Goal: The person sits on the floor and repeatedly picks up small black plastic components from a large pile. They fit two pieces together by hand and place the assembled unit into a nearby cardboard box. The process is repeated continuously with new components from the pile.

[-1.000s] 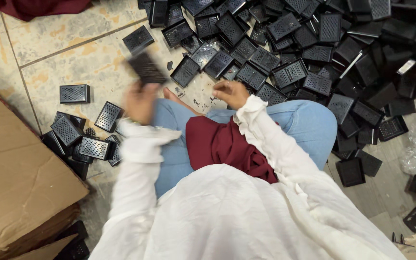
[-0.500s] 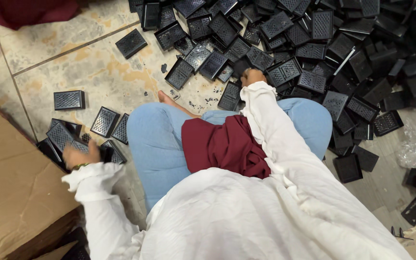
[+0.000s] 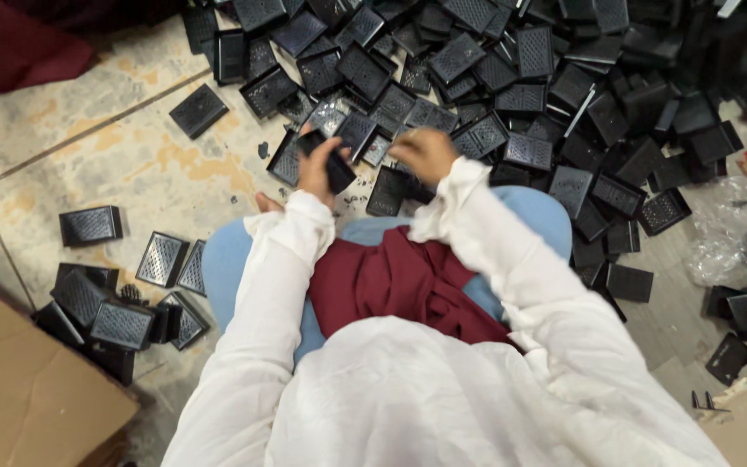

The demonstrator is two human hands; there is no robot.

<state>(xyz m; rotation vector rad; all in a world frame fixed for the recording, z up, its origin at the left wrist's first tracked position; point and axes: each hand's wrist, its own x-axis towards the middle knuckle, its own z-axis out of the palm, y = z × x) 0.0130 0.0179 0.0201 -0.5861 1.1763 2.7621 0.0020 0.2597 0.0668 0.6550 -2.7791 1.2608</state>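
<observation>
Left hand grips black part; right hand just beside.

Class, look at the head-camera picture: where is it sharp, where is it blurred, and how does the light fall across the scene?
Head view: the right hand is smeared by motion blur; the left hand, gripping a black grille piece, is a little soft; the small stack of pieces by the cardboard is sharp; light is soft and even on the tiled floor, while the big pile darkens toward the top right.
</observation>
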